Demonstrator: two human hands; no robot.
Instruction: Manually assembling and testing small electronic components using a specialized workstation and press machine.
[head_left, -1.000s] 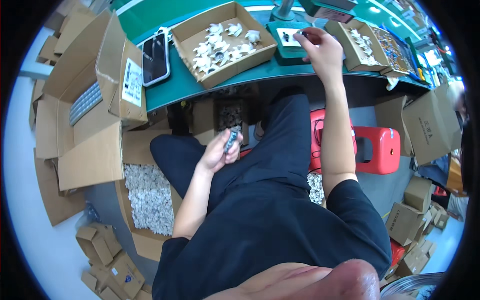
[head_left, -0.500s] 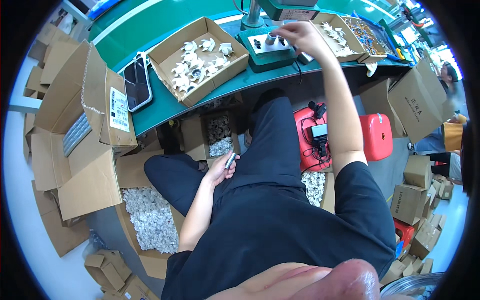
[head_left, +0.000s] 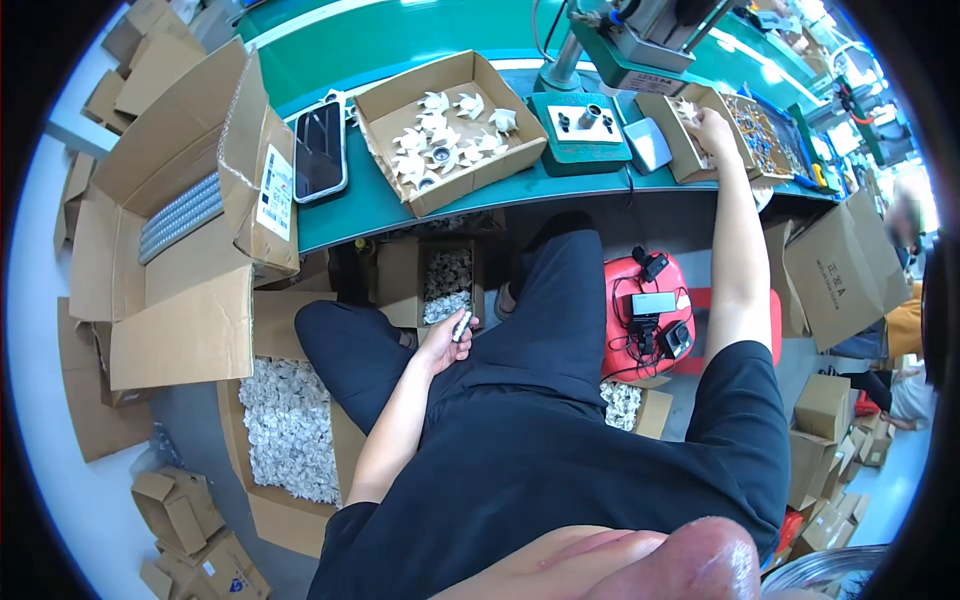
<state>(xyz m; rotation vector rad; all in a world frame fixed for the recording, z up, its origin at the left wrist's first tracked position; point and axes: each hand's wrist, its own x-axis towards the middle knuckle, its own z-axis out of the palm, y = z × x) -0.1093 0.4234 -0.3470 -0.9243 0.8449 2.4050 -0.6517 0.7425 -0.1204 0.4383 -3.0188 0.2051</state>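
Observation:
My left hand (head_left: 440, 345) rests over my lap, its fingers closed round a short stack of small metal rings (head_left: 461, 325). To the right, my right hand (head_left: 714, 137) reaches into a cardboard tray (head_left: 697, 172) of white bladed fan wheels (head_left: 686, 108). Its fingers are bent down among them, and what they pinch is hidden. Left of that tray stands the green base (head_left: 578, 155) of a bench press. A light metal plate (head_left: 610, 127) lies on it, with an upright metal cylinder (head_left: 592, 112) and dark screws.
A larger cardboard tray (head_left: 465, 190) holds more white fan wheels. A phone (head_left: 320, 150) lies near an open carton (head_left: 180, 335) at left. Beside the press base is a pale, flat square object (head_left: 648, 146). A red stool (head_left: 625, 275) carrying cables and small devices stands beside my leg.
My right hand has left the cylinder on the press plate and moved right into the tray of fan wheels. My left hand keeps its hold. The view has shifted to the right.

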